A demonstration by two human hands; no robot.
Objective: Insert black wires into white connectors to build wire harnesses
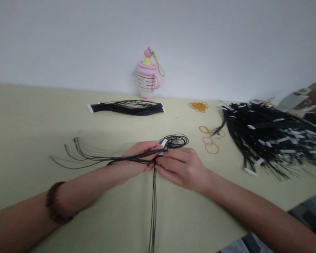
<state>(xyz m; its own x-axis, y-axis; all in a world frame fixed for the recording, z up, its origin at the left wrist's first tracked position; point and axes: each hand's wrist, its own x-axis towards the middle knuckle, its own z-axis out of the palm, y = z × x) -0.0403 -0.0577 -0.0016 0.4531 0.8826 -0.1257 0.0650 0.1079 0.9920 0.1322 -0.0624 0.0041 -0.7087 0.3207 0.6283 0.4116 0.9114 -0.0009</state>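
Observation:
Both hands meet at the middle of the table around a bundle of thin black wires (144, 154) with a white connector (163, 143). My left hand (138, 160) is closed on the bundle from the left, its fingertips partly hidden by the wires. From the right, my right hand (181, 167) pinches the same bundle just below the connector. Loose wire ends spread leftward over my left wrist. Several strands hang down toward the table's front edge, and a coiled loop of wire (177, 141) lies behind my right hand.
A tied wire harness (126, 108) lies at the back, before a pink striped cup-shaped ornament (147, 80). Yellow rubber bands (198, 106) form a pile, with several loose bands (212, 148) nearer. A large heap of black wire harnesses (276, 133) covers the right side.

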